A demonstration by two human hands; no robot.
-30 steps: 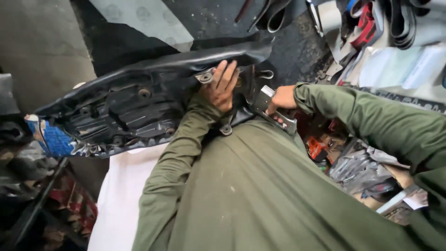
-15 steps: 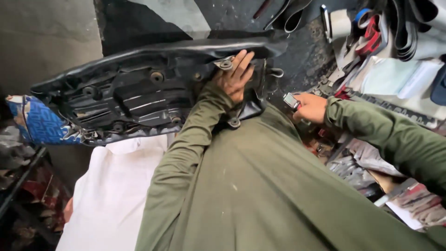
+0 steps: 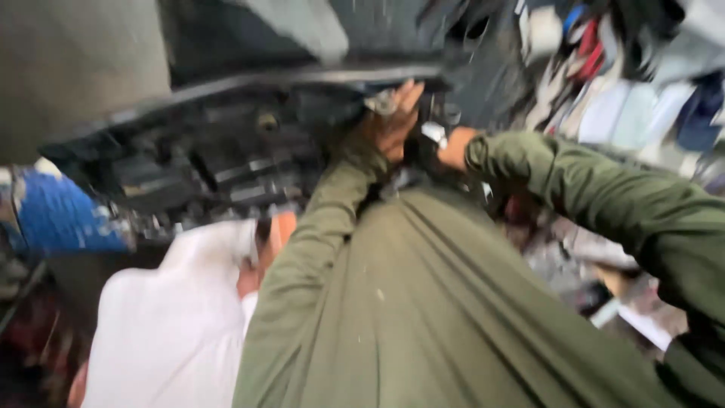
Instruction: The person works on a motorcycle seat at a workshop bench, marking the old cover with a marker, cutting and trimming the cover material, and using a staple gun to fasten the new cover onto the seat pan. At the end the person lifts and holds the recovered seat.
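Frame is heavily motion-blurred, so take details loosely.

Far left: blue patterned cloth at the frame edge. Below it a white garment, with a sliver of someone's skin beside it, probably another person; can't make out more.

Centre-left: the black moulded seat base, underside up, ribs and a round boss visible, lying across the lap area and running up to the right.

Centre: left hand is pressed flat on the right end of the seat base, fingers spread over a small metal bracket. It looks like pressing, not gripping; can't tell if the fingers curl round anything.

Right of that: right hand comes in from an olive sleeve, closed around a small pale-tipped tool right beside the left hand. Tool type unreadable.

Far right: pile of cloth and straps, all smeared.

Risks, as I judge them:
- Hands are nearly touching; if the tool slips off the fitting it goes into the left fingers.
- The base rests only on the lap and one palm, so a hard push could rotate or slide it off.

Hidden: the tool tip, what the bracket fastens to, the base's far right end behind the hands.
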